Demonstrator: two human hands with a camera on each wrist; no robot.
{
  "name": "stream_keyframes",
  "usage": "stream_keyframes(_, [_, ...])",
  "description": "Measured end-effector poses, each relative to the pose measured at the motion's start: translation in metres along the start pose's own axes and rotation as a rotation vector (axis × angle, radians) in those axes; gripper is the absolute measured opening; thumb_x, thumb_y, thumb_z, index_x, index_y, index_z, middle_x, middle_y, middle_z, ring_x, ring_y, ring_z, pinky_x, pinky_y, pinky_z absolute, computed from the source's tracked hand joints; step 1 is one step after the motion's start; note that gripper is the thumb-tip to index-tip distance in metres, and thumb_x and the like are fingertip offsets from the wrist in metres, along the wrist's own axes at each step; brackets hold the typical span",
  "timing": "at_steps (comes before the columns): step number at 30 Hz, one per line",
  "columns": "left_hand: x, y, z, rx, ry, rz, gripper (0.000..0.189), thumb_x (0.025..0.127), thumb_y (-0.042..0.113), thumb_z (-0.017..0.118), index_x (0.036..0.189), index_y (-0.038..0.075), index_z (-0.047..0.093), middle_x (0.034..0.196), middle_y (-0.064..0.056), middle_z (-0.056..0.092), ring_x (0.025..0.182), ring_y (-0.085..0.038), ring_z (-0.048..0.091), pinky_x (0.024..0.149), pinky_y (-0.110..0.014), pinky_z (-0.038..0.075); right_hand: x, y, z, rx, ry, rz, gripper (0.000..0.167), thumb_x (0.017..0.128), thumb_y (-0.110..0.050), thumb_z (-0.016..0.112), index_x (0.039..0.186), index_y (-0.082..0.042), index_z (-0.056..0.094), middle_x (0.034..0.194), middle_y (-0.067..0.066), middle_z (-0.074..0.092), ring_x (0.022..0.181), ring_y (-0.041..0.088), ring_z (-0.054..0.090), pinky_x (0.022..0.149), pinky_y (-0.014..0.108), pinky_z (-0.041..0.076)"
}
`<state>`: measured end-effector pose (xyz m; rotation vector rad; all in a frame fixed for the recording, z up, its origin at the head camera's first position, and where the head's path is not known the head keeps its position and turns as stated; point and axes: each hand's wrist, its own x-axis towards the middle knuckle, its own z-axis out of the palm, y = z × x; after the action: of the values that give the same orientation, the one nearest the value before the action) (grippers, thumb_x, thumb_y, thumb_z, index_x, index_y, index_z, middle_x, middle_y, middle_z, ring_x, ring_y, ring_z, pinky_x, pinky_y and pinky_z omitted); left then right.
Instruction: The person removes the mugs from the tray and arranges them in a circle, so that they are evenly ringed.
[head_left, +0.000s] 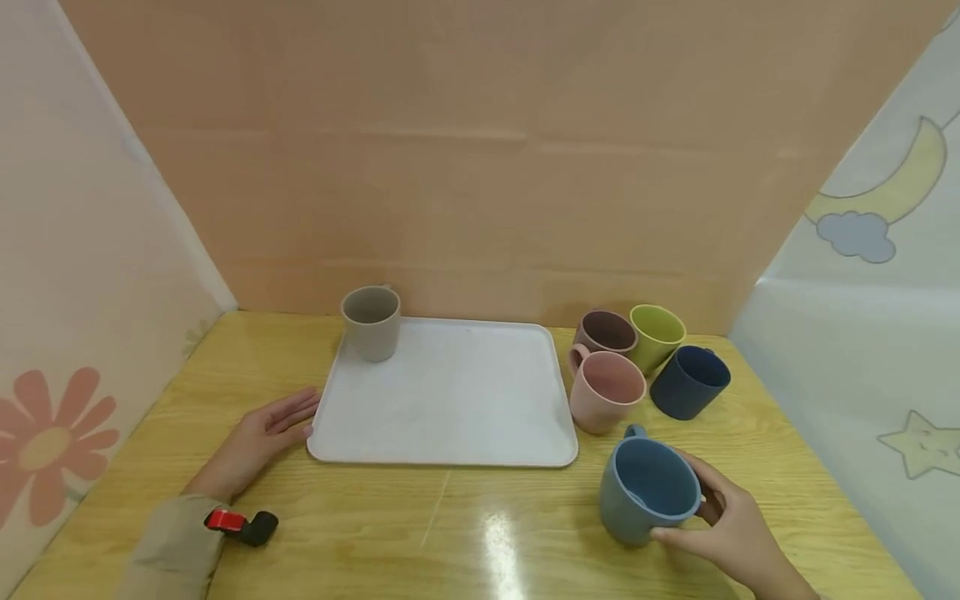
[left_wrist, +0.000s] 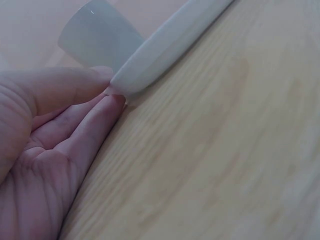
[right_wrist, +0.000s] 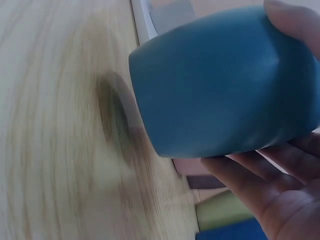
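My right hand (head_left: 731,521) grips a light blue mug (head_left: 626,504) by its right side, thumb near the rim and fingers along the wall. The mug's handle points away from me. In the right wrist view, the blue mug (right_wrist: 220,85) is above the wooden table, its dark reflection apart from its base. At the left, my left hand (head_left: 262,433) lies beside a white tray (head_left: 450,408), fingers nearly straight. In the left wrist view, the thumb and fingertips touch the rim of the tray (left_wrist: 165,52). A beige mug (head_left: 372,329) stands upright on the tray's far left corner.
Right of the tray stand a pink mug (head_left: 600,404), a brown mug (head_left: 606,329), a yellow-green mug (head_left: 655,333) and a dark blue mug (head_left: 686,387), close together. A brown panel (head_left: 480,183) closes off the back; patterned walls stand at both sides.
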<state>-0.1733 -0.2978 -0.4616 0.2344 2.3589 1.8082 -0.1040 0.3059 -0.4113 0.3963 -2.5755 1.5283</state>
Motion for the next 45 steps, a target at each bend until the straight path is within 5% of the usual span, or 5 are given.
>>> stream_keyframes(5, [-0.001, -0.001, 0.000, 0.004, 0.004, -0.004, 0.070, 0.102, 0.026, 0.065, 0.158, 0.002, 0.031, 0.156, -0.020, 0.040, 0.126, 0.010, 0.048, 0.097, -0.008, 0.042, -0.001, 0.003, -0.004, -0.020, 0.047, 0.039, 0.088, 0.068, 0.013, 0.087, 0.145, 0.006, 0.045, 0.130, -0.025, 0.057, 0.112, -0.010, 0.058, 0.086, 0.014, 0.053])
stream_keyframes(15, [-0.003, -0.004, 0.001, -0.007, 0.014, -0.006, 0.071, 0.102, 0.026, 0.064, 0.158, 0.000, 0.029, 0.157, -0.022, 0.039, 0.125, 0.010, 0.049, 0.096, -0.008, 0.042, 0.016, 0.025, -0.010, 0.174, 0.023, -0.054, 0.086, 0.069, 0.025, 0.079, 0.146, 0.008, 0.045, 0.133, -0.013, 0.060, 0.115, -0.001, 0.061, 0.088, 0.016, 0.053])
stream_keyframes(33, [-0.003, -0.002, 0.002, 0.019, 0.026, 0.014, 0.070, 0.103, 0.022, 0.063, 0.157, -0.005, 0.029, 0.155, -0.028, 0.037, 0.123, 0.012, 0.050, 0.095, -0.008, 0.042, 0.033, 0.046, -0.019, 0.126, -0.008, -0.084, 0.085, 0.076, 0.021, 0.076, 0.151, 0.005, 0.039, 0.138, -0.017, 0.054, 0.120, -0.005, 0.056, 0.094, 0.012, 0.047])
stream_keyframes(45, [-0.004, 0.001, 0.000, 0.010, 0.023, 0.030, 0.069, 0.103, 0.020, 0.062, 0.157, -0.006, 0.027, 0.156, -0.030, 0.035, 0.122, 0.013, 0.049, 0.095, -0.008, 0.042, 0.042, 0.074, -0.009, 0.369, 0.078, -0.124, 0.071, 0.085, 0.024, 0.060, 0.150, 0.001, 0.043, 0.138, -0.009, 0.058, 0.127, 0.001, 0.054, 0.099, 0.014, 0.045])
